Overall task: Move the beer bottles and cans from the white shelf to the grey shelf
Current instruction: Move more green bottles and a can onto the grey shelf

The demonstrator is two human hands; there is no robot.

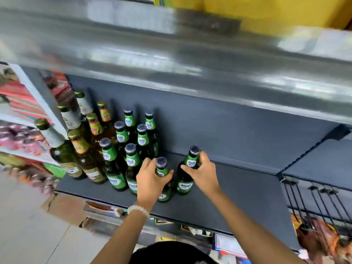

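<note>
Visibility: the upper shelf edge (171,60) across the top of the view is heavily motion-blurred, and the yellow goods above it cannot be identified. The goods at far left and those hanging from the wire hooks (312,202) at lower right are smeared and unreadable. The label print on the bottles is too small to read. The palm of each hand is hidden behind the bottle it holds.

Hands: the left hand (150,178) reaches in from below, a pale bead bracelet (138,210) at its wrist, with fingers and thumb curled round the shoulder of a green bottle (162,180). The right hand (202,169) is wrapped round the neck of a second green bottle (187,174), thumb to the front over the neck label. Both bottles are upright with their bases on the grey shelf (238,189), side by side near its front edge.

Shelf contents: just left of the held pair stands a group of six green bottles (131,141) in rows, upright. Further left, towards the shelf end, is a cluster of brown and olive bottles (83,145) with gold caps. The right part of the shelf board carries nothing visible.
</note>
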